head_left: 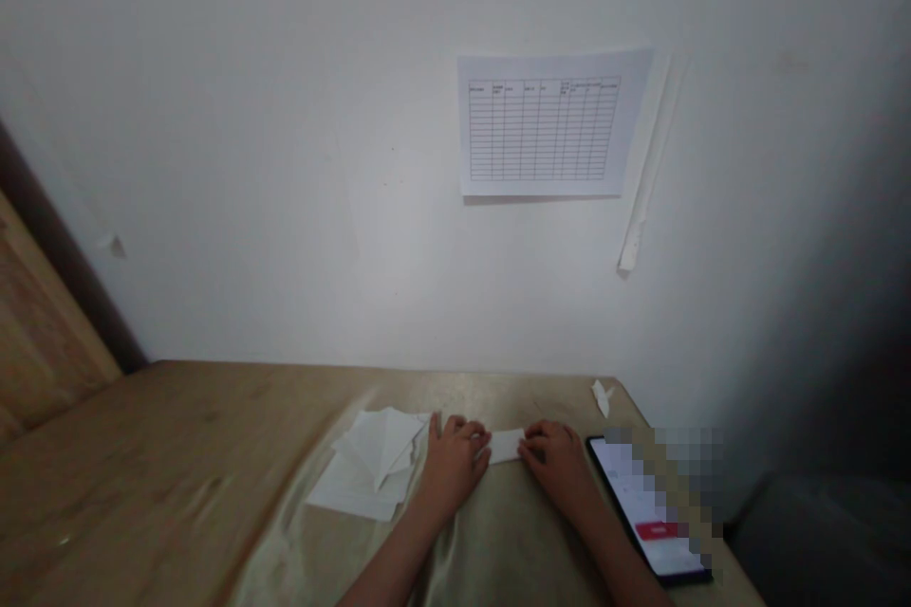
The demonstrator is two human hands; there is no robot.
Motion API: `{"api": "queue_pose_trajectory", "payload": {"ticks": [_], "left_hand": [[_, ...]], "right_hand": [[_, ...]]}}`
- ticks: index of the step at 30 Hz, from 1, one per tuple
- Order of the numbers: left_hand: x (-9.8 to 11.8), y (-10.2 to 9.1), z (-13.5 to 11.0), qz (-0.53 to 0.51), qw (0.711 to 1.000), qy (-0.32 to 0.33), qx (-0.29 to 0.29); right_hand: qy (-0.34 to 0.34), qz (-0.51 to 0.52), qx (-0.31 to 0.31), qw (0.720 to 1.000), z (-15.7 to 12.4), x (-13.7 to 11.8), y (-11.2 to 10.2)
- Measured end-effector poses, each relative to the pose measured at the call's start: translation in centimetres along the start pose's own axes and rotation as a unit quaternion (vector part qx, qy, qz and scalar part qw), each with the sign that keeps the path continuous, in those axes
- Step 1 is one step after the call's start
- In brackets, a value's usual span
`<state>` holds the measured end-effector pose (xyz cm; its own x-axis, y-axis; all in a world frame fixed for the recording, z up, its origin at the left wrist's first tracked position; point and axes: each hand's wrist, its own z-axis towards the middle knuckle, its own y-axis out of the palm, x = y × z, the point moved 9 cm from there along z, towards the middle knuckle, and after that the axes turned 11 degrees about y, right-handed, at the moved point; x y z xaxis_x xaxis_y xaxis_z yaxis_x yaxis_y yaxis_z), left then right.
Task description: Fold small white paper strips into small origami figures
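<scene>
A small folded white paper (505, 446) lies on the tan table (213, 455) near its far edge. My left hand (455, 460) presses on the paper's left end with fingers curled over it. My right hand (555, 457) grips the paper's right end, fingers bent down onto it. Both hands rest on the tabletop. Just left of my left hand lies a loose pile of white paper sheets (374, 465), some folded into triangles.
A phone (644, 507) with a lit screen lies right of my right hand near the table's right edge. A small folded paper piece (602, 395) sits at the far right corner. A printed table sheet (548, 123) hangs on the white wall.
</scene>
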<state>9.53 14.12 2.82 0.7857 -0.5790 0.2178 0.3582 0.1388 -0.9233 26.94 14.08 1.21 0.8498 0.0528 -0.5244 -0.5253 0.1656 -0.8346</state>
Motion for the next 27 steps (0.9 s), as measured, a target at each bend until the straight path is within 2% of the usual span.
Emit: {"api": "queue_pose_trajectory", "payload": {"ticks": [7,18,27], "left_hand": [[0.37,0.01,0.23,-0.015,0.999,-0.034,0.02],[-0.09,0.43,0.13,-0.017,0.998,-0.051,0.029],[-0.17,0.61,0.22,-0.019,0.998,-0.063,0.011]], "right_hand": [[0.007,-0.007,0.014,1.0,0.15,-0.18,0.14],[0.04,-0.04,0.031,0.998,0.13,-0.31,0.59],[0.05,-0.027,0.034,0.998,-0.08,-0.46,0.85]]}}
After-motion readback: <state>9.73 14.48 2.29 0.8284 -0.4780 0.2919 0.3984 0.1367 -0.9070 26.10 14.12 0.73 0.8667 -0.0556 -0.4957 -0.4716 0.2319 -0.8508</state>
